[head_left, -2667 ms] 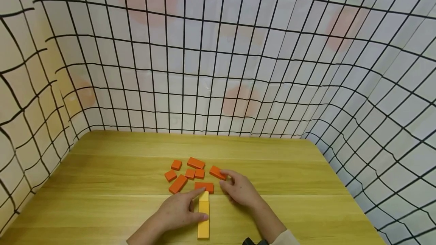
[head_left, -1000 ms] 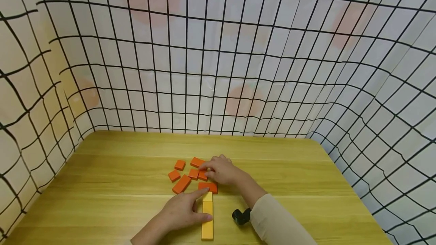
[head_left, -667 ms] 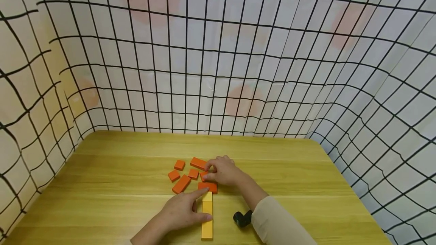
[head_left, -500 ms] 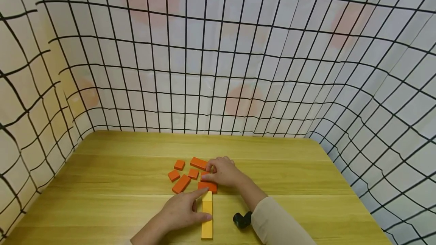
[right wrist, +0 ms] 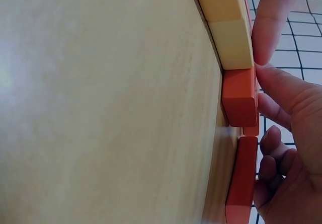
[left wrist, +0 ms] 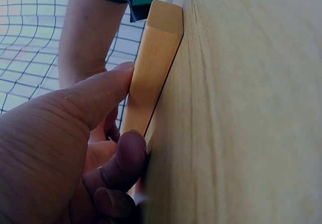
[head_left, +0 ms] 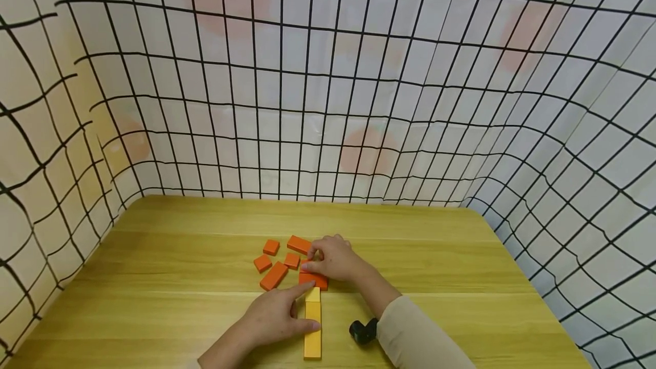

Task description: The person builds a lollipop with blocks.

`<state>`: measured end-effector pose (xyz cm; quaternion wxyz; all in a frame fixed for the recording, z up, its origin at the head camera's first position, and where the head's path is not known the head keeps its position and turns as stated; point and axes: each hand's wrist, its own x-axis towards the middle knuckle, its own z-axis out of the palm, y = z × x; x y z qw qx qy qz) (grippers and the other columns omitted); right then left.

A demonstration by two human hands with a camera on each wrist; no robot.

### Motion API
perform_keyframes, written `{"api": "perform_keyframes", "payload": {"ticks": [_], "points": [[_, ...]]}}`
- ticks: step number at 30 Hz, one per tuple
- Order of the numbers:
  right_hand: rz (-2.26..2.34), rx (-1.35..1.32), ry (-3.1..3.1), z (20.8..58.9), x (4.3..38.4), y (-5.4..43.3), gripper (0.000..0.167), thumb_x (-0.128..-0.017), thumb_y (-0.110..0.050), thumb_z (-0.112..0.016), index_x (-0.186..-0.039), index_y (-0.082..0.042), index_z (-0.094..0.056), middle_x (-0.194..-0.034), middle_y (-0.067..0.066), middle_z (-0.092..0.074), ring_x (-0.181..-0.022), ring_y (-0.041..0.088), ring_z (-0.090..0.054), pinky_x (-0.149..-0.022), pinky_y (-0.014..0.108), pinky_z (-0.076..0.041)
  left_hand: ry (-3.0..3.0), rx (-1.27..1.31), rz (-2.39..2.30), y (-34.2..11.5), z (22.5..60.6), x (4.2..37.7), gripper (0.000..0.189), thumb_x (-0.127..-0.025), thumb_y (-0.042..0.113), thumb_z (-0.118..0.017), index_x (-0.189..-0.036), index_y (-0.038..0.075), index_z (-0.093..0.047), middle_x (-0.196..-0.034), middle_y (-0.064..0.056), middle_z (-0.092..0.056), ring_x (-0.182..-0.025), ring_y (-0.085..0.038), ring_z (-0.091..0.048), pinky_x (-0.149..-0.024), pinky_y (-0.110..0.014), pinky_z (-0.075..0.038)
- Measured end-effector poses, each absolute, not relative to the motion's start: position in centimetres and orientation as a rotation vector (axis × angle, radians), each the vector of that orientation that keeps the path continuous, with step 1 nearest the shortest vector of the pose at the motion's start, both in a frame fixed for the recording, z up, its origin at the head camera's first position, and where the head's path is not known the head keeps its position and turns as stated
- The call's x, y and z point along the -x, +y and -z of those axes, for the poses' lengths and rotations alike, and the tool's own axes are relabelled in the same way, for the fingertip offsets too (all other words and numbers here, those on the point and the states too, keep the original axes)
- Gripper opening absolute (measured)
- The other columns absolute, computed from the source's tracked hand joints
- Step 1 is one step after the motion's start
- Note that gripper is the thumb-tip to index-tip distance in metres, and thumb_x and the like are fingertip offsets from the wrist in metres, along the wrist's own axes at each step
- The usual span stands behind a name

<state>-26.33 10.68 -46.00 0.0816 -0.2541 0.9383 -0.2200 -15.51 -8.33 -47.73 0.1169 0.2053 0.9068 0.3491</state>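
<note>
The yellow bar (head_left: 312,343) lies lengthwise on the worktop (head_left: 410,278), with the pale yellow block (head_left: 313,294) butted against its far end and the crosswise orange bar (head_left: 320,281) closing the row beyond, touching. The left hand (head_left: 271,318) is not gripping: its thumb rests on the yellow bar and its extended index finger reaches the joint between pale block and crosswise bar, a spread that presumably stops the row from shifting. The right hand (head_left: 333,258) pinches the small orange block (head_left: 304,262) at the far side of the crosswise bar, thumb nearer and index finger farther; the fingers hide most of the block, so full contact along the joint cannot be confirmed. This grip likely allows alignment against the steadied bar. The far orange bar (head_left: 298,244), left orange bar (head_left: 274,275) and loose small blocks (head_left: 263,263) lie scattered to the left and beyond, probably as stock within easy reach.
</note>
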Motion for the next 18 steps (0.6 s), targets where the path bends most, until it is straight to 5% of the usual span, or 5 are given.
{"api": "perform_keyframes", "payload": {"ticks": [18], "points": [[0.661,0.786,2.801,46.42,26.32,10.64,0.021,-0.092,-0.046,-0.074,-0.087,-0.028,-0.066,-0.079,-0.007,-0.055,-0.084,0.017,-0.043,-0.080,0.039,-0.030,2.670,-0.598,-1.018,-8.33,47.76,15.47,0.083,-0.081,0.061,-0.077,-0.151,0.021,-0.053,-0.056,0.013,-0.050,-0.051,-0.005,-0.043,-0.050,-0.027,-0.032]]}}
